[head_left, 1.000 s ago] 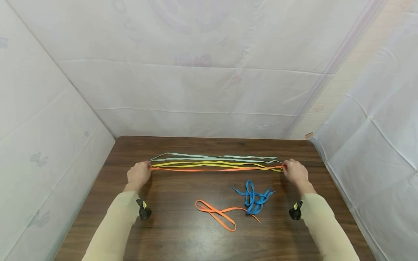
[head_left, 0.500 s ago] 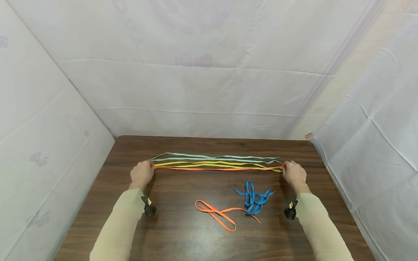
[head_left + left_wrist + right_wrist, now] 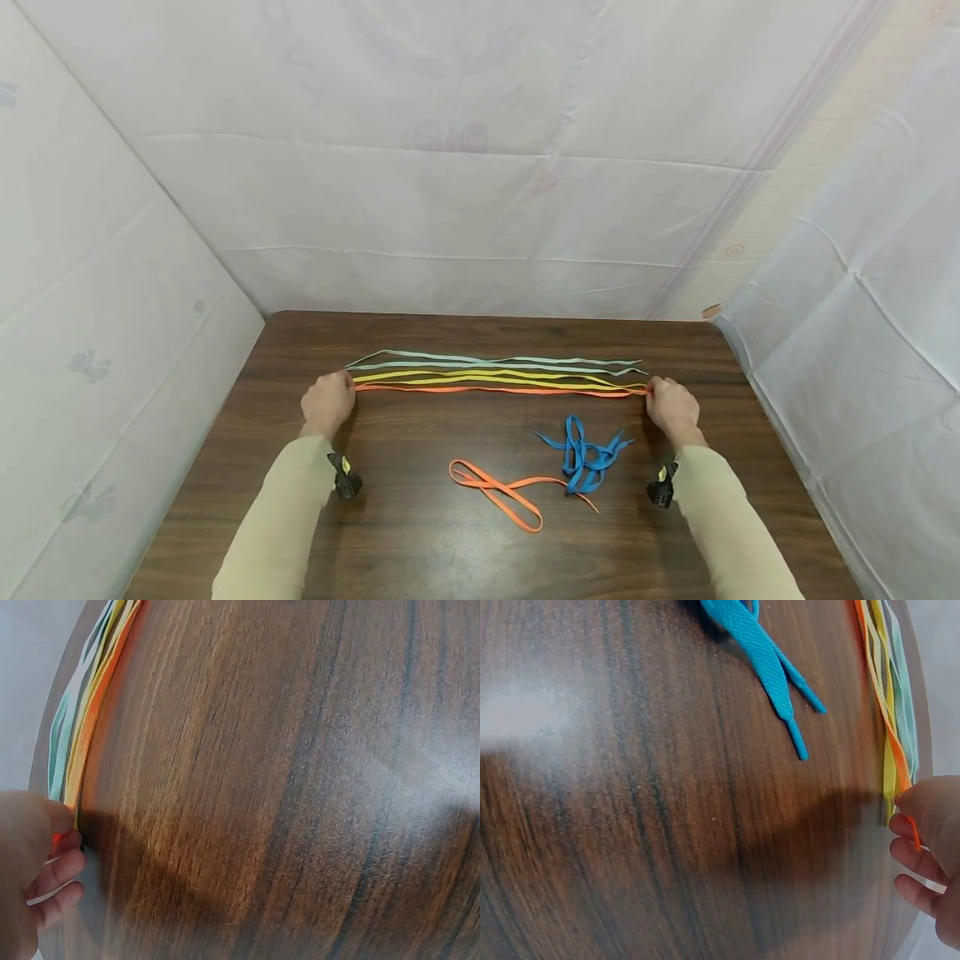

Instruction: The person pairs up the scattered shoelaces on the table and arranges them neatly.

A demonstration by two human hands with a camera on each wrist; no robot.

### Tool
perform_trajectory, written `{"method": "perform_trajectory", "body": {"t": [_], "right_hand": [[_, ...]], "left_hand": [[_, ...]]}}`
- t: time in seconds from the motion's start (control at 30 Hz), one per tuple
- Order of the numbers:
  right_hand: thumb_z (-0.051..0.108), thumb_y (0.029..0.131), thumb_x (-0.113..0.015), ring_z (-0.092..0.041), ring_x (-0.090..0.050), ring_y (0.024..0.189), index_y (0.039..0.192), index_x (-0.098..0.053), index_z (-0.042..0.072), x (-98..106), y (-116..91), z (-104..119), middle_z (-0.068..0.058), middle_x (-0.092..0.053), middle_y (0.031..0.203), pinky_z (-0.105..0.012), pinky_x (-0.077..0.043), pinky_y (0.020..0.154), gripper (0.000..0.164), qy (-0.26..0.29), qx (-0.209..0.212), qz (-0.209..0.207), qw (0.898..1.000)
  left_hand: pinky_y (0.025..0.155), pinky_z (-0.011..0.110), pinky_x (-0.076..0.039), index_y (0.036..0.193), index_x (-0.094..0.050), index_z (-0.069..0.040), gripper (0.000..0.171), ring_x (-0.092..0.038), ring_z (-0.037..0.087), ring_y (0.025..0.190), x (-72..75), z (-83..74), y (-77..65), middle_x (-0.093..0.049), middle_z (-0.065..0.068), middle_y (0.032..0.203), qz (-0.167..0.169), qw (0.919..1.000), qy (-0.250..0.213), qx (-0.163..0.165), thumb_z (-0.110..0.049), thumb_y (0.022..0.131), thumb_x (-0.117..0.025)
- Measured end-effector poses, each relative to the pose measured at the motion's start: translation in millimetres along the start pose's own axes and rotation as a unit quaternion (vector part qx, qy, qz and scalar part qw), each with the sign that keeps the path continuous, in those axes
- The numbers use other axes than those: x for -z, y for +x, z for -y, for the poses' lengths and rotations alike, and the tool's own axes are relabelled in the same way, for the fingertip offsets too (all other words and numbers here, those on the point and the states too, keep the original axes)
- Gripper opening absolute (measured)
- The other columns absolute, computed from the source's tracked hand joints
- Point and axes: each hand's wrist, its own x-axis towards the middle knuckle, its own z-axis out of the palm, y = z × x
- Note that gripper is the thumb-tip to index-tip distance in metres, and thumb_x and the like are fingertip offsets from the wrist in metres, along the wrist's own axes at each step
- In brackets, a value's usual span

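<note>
Left hand (image 3: 327, 403) and right hand (image 3: 672, 407) pinch a flat orange woven lace (image 3: 91, 712) near the far edge of the table (image 3: 480, 329).
Likely light, limp, easily twisted; best held near its tips.

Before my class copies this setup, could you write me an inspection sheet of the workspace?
Surface: brown wood-grain table, with a glare patch near the front.
Job's things: held orange lace, with yellow strands and pale green strands running alongside.
Clutter: bunched blue lace and looped orange lace, nearer the person; possibly waiting their turn.
Hands: left hand and right hand pinch the held orange lace, one at each side; black device on each wrist.
Cables: nothing seen.
Surroundings: white printed sheeting left, back and right.
</note>
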Motion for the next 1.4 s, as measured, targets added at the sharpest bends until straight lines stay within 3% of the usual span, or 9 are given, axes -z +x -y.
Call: {"method": "perform_trajectory", "body": {"t": [0.37,0.7,0.9,1.17,1.4], "right_hand": [[0.012,0.082,-0.052,-0.036,-0.053,0.075,0.093,-0.057,0.002,-7.9,-4.8,-1.9,-0.017,-0.055,0.086,-0.049,-0.043,0.059,0.016,0.008,-0.009,0.000,1.000],[0.015,0.082,-0.054,-0.038,-0.048,0.081,0.090,-0.057,0.004,-14.2,-8.8,-3.7,-0.018,-0.052,0.087,-0.051,-0.041,0.064,0.014,-0.003,-0.006,-0.030,1.000],[0.016,0.082,-0.055,-0.039,-0.047,0.083,0.094,-0.055,0.004,-13.0,-11.2,-5.8,-0.019,-0.050,0.092,-0.051,-0.040,0.065,0.016,0.003,-0.003,-0.026,1.000],[0.019,0.084,-0.053,-0.040,-0.046,0.088,0.106,-0.052,0.004,-9.7,-13.2,-8.3,-0.021,-0.049,0.101,-0.051,-0.039,0.066,0.026,0.003,0.006,-0.019,1.000],[0.023,0.085,-0.050,-0.042,-0.045,0.096,0.112,-0.051,0.004,-5.3,-16.8,-8.0,-0.024,-0.047,0.110,-0.054,-0.038,0.072,0.032,0.005,0.018,-0.007,1.000]], "left_hand": [[0.048,0.040,-0.041,0.087,-0.059,-0.008,0.012,-0.056,0.025,0.064,-0.9,0.9,-1.9,-0.061,0.011,0.083,0.001,1.0000,-0.007,-0.003,-0.016,0.083,-0.051],[0.051,0.042,-0.041,0.083,-0.058,-0.008,0.009,-0.056,0.030,0.069,-1.0,2.0,-7.0,-0.056,0.010,0.081,-0.029,0.9996,-0.006,-0.002,-0.014,0.081,-0.052],[0.057,0.047,-0.042,0.090,-0.059,-0.006,0.014,-0.055,0.035,0.080,-0.2,3.3,-10.5,-0.055,0.013,0.087,-0.051,0.9987,-0.007,-0.002,-0.013,0.079,-0.054],[0.057,0.048,-0.043,0.106,-0.056,-0.006,0.030,-0.055,0.037,0.083,5.4,4.5,-13.9,-0.056,0.016,0.098,-0.081,0.9960,-0.017,-0.034,-0.014,0.077,-0.056],[0.056,0.049,-0.043,0.112,-0.054,-0.008,0.035,-0.054,0.038,0.089,9.8,5.8,-18.3,-0.053,0.018,0.108,-0.073,0.9951,-0.017,-0.065,-0.015,0.078,-0.057]]}}
